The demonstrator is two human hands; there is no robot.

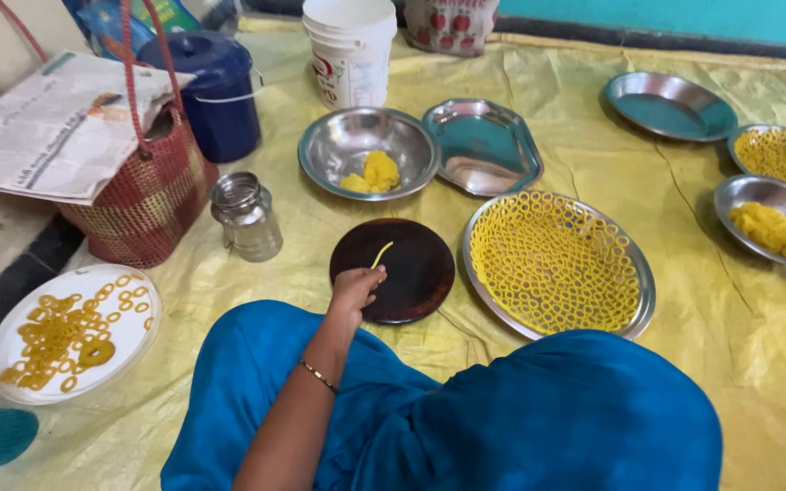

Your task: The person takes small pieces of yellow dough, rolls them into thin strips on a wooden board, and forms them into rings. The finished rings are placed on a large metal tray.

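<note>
My left hand [357, 289] rests on the near edge of a dark round wooden board [411, 273] on the yellow floor sheet. Its fingers are closed on the near end of a thin yellow dough strand [382, 255] that lies on the board and points away from me. A thin bangle sits on the wrist. My right hand is out of view. Just right of the board, a round steel plate [640, 300] is filled with several small yellow dough rings [552, 264]. Behind the board, a steel bowl [334, 145] holds a lump of yellow dough [375, 173].
A small steel lidded jar [246, 216], a red woven basket [152, 195] under a newspaper, a blue container [216, 91] and a white bucket [349, 50] stand at the back left. A white plate of rings [143, 341] lies left. Empty steel trays [484, 145] and other dough plates sit at the right.
</note>
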